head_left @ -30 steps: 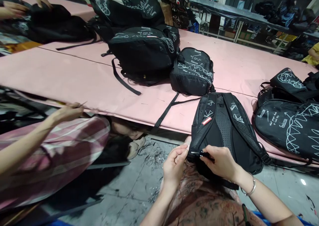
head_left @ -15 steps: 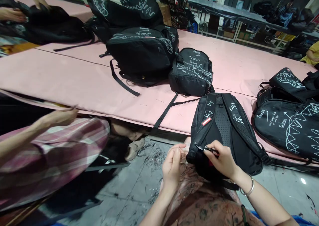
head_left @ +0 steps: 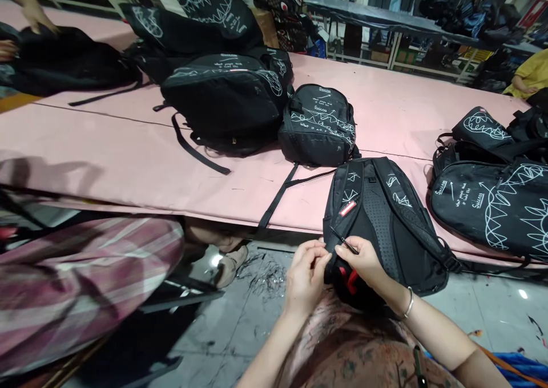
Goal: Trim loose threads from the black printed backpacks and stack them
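A black backpack [head_left: 381,222] lies over the pink table's near edge and towards my lap, its padded back and shoulder straps up. My left hand [head_left: 306,274] is closed in a pinch on the bag's left side edge; any thread between the fingertips is too small to see. Just right of it, my right hand [head_left: 363,265] is shut on a pair of small dark thread snips [head_left: 343,241], their thin tip pointing up and left over the bag's side. Below the right fingers shows a red strip [head_left: 351,281], whose kind I cannot make out.
Black backpacks with white scribbles stand on the pink table [head_left: 107,142]: a small one [head_left: 319,122] ahead, a large one [head_left: 222,102] left, another [head_left: 488,199] right. A person's hand [head_left: 38,17] touches a bag at far left. Someone in plaid cloth [head_left: 94,274] sits at my left.
My left hand has moved in to the bag's edge. The snips have tilted upward in my right hand, and the red strip has come into view. My view has shifted slightly right.
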`<state>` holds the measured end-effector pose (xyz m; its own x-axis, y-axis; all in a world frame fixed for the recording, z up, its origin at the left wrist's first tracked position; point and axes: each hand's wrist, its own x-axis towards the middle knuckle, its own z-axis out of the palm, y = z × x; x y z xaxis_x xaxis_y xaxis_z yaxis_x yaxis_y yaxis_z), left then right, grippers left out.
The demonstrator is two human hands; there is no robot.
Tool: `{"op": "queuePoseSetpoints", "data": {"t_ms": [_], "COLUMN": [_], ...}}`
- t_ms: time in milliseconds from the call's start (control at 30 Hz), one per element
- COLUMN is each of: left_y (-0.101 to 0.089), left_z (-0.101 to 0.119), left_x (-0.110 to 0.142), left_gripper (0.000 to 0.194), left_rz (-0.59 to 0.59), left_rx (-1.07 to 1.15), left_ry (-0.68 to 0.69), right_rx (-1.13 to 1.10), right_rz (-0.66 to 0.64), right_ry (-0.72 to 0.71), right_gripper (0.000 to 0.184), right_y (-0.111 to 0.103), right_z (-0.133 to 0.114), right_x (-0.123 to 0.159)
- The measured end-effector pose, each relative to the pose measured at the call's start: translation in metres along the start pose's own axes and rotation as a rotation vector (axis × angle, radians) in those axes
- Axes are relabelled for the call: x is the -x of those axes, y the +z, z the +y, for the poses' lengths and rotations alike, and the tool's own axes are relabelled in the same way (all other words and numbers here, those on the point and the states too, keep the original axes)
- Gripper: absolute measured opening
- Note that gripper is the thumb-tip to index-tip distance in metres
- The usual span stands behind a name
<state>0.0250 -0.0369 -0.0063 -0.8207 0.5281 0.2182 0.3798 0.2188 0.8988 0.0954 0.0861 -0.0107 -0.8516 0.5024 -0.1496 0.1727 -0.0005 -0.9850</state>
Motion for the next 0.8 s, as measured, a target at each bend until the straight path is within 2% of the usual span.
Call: {"op": "queuePoseSetpoints", "data": {"t_ms": [67, 167, 300, 400, 500, 567, 667, 733, 800], "left_y": [0.005, 0.011, 0.015, 0.015, 0.014, 0.014, 0.015, 0.016, 0.016], "left_z": [0.002, 0.003, 0.001, 0.001, 0.001, 0.000, 0.002, 0.005, 0.009], "left_x": [-0.002, -0.005, -0.005, -0.003, -0.002, -0.001, 0.001, 0.003, 0.005], "left_gripper": [0.017, 0.021, 0.025, 0.022, 0.019, 0.019, 0.020, 0.025, 0.027], "left_rz": [0.025, 0.062, 0.090, 0.088, 0.100, 0.117, 0.171, 0.190, 0.188], "left_rx": [0.030, 0.152, 0.219, 0.231, 0.237, 0.274, 0.483, 0.670, 0.781], "left_ry": [-0.018, -0.118, -0.183, -0.172, -0.159, -0.180, -0.299, -0.401, -0.436], "right_rx": [0.117, 0.286, 0.526, 0.764, 0.877, 0.846, 0.628, 0.442, 0.265], "right_rz": [0.021, 0.048, -0.046, -0.071, -0.058, -0.059, -0.018, 0.043, 0.066], "right_ry": [-0.046, -0.126, -0.252, -0.303, -0.308, -0.325, -0.324, -0.246, -0.132], "right_gripper": [0.023, 0.019, 0.018, 0.017, 0.017, 0.019, 0.019, 0.020, 0.024], "right_y": [-0.006, -0.019, -0.033, -0.033, -0.029, -0.029, -0.032, -0.034, -0.031], "right_z": [-0.004, -0.015, -0.028, -0.033, -0.033, -0.032, -0.027, -0.022, -0.015], "right_x": [0.006, 0.019, 0.033, 0.035, 0.034, 0.031, 0.025, 0.018, 0.007]}}
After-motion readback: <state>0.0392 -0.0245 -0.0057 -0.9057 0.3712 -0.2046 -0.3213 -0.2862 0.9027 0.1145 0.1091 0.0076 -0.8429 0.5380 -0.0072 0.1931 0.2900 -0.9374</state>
